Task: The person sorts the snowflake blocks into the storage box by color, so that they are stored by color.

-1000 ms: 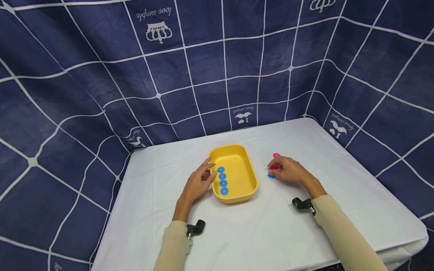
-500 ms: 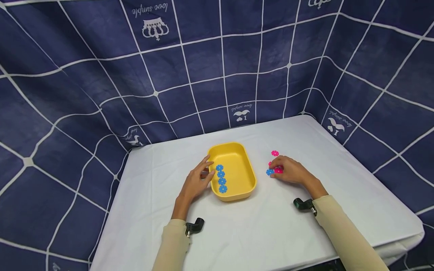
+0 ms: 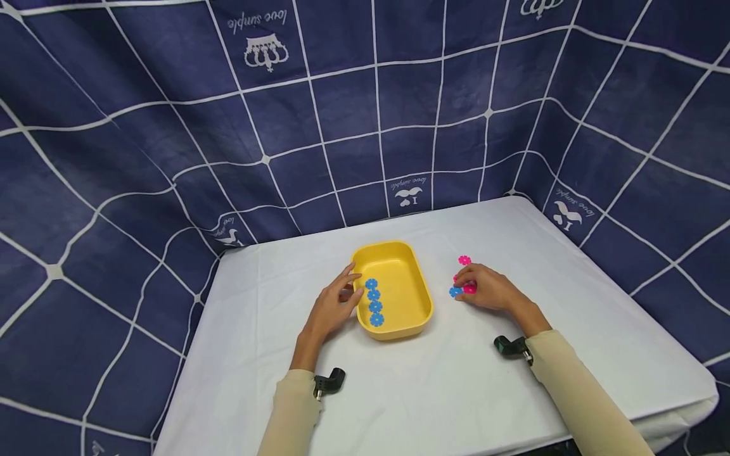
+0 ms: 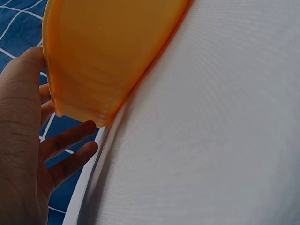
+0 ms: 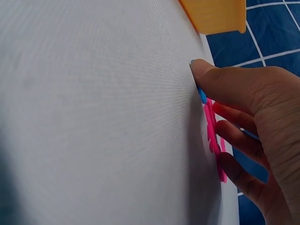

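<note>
A yellow tray stands mid-table with a column of several blue flower-shaped discs along its left side. My left hand rests at the tray's left rim, thumb and forefinger over the edge; the left wrist view shows its other fingers spread loosely below the orange-lit tray wall. To the right of the tray, my right hand pinches a blue flower-shaped disc by its edge, low over the cloth. Pink discs lie under its fingers, partly hidden by the hand.
One pink disc lies apart, beyond the right hand. The table has a white cloth. Behind it and at both sides hangs a dark blue curtain with white grid lines. A small black camera sits on each wrist.
The right thumb and fingertips have shifted slightly over the discs, and more of the blue disc shows beside them. The left hand and the tray stay as they were.
</note>
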Available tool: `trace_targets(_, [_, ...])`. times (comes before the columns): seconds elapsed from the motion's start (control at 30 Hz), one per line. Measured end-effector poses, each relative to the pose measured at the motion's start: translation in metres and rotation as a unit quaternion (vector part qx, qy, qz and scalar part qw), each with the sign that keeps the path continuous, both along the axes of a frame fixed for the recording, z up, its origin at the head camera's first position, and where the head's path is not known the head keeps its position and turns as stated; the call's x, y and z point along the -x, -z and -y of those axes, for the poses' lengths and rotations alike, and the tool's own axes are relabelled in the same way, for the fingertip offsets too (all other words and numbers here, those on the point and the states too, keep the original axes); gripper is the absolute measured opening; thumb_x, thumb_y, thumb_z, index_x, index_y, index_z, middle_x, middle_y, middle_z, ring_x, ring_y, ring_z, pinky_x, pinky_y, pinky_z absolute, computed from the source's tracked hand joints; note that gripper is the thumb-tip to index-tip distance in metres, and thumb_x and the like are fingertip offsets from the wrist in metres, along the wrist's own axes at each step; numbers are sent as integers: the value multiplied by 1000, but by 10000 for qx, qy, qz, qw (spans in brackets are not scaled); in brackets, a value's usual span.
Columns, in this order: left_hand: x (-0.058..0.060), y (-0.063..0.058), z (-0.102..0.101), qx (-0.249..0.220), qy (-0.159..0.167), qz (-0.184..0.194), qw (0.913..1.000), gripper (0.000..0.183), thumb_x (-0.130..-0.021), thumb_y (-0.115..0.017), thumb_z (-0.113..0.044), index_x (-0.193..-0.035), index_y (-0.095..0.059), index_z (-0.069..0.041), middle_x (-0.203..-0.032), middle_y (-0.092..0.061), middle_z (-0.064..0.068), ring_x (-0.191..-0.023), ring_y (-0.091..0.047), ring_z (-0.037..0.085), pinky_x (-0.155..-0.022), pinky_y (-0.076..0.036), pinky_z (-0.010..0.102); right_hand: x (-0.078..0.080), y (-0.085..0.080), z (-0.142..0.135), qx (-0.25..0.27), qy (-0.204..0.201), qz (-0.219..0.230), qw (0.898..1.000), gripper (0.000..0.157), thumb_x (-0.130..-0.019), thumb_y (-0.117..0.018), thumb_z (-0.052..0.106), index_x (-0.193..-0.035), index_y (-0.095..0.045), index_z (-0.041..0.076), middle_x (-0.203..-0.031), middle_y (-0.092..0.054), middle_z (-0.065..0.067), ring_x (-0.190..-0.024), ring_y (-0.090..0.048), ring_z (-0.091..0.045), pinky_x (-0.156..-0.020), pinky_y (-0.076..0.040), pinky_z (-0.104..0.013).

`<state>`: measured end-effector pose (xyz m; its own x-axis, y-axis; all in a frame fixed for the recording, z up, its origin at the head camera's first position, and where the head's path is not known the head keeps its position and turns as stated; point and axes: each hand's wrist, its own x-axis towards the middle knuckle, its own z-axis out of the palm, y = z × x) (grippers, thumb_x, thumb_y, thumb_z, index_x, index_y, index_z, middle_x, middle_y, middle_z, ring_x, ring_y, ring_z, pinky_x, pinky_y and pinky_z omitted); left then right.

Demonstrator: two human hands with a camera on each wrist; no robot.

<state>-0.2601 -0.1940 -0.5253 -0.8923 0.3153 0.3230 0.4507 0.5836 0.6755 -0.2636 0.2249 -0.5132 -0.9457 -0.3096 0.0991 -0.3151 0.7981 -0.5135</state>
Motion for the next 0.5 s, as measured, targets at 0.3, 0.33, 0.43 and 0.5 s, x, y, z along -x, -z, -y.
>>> trace_targets(0.3, [-1, 2, -1, 14, 16, 129, 9999, 57, -108, -62, -53, -153, -61, -19, -172, -37, -18, -113, -73, 18, -100, -62, 42, -2, 4, 1, 16, -31, -121, 9999, 27, -88, -92, 31, -107, -83, 13, -124, -71, -6, -119, -63, -32, -103, -56, -58])
trace_targets(0.33, [-1, 1, 0, 9, 30, 123, 9999, 57, -108, -62, -53, -153, -61, -18, -172, -37, -17, -113, -73, 19, -100, -62, 42, -2, 4, 1, 4, -56, -164, 9998, 27, -88, -92, 30, -106, -83, 13, -123, -71, -5, -118, -64, -32, -103, -56, -58])
trace_targets(0.43, [-1, 1, 0, 29, 21, 104, 9999, 57, -108, -62, -51, -153, -61, -17, -172, -38, -15, -114, -73, 19, -100, -62, 41, 0, 4, 1, -21, -142, -303, 9994, 26, -88, -92, 30, -105, -83, 13, -120, -72, -5, -115, -65, -31, -101, -57, -57])
trace_targets(0.5, [0, 0, 0, 53, 2, 108, 9999, 56, -108, -62, -51, -153, -61, -18, -172, -37, -16, -114, -73, 18, -100, -62, 40, 1, 3, 1, -68, -150, -378, 9991, 25, -88, -92, 30, -105, -83, 14, -119, -72, -4, -114, -66, -30, -101, -58, -56])
